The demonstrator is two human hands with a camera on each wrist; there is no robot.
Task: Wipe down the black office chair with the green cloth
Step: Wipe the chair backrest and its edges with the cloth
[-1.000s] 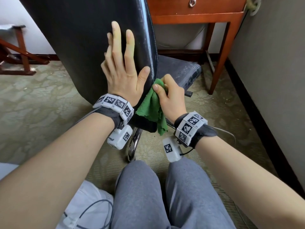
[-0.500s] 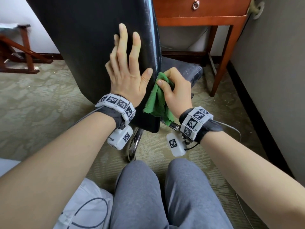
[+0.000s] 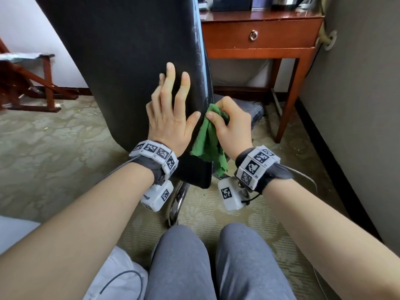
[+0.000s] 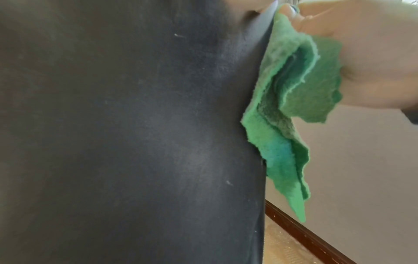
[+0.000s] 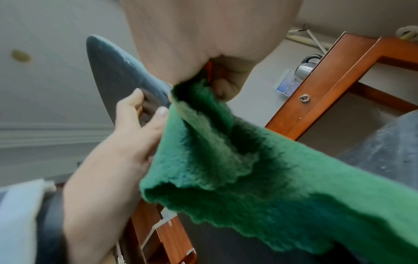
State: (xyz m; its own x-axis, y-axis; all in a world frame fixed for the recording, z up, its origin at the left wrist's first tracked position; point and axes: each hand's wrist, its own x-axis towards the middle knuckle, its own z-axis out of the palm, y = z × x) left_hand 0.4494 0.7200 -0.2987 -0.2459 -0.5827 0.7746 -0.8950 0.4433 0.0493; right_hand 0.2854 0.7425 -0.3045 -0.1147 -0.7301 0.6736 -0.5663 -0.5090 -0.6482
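Note:
The black office chair's backrest (image 3: 129,61) stands upright in front of me, its rear face filling the left wrist view (image 4: 124,134). My left hand (image 3: 171,113) lies flat against that rear face, fingers straight and spread. My right hand (image 3: 229,124) grips the bunched green cloth (image 3: 208,144) and holds it against the backrest's scuffed right edge (image 3: 202,68). The cloth's loose end hangs down beside the edge (image 4: 291,110) and spreads wide in the right wrist view (image 5: 237,169). The seat (image 3: 249,109) shows behind my right hand.
A red-brown wooden desk (image 3: 259,33) with a ring-pull drawer stands right behind the chair, its leg (image 3: 287,100) close to my right hand. A grey wall (image 3: 357,105) runs along the right. A wooden rack (image 3: 32,83) stands at left. My knees (image 3: 216,260) are below, and the chrome chair leg (image 3: 177,202).
My right hand has slid the cloth upward along the backrest's right edge. The left hand stays flat on the backrest. The head view has tilted up, showing more of the desk.

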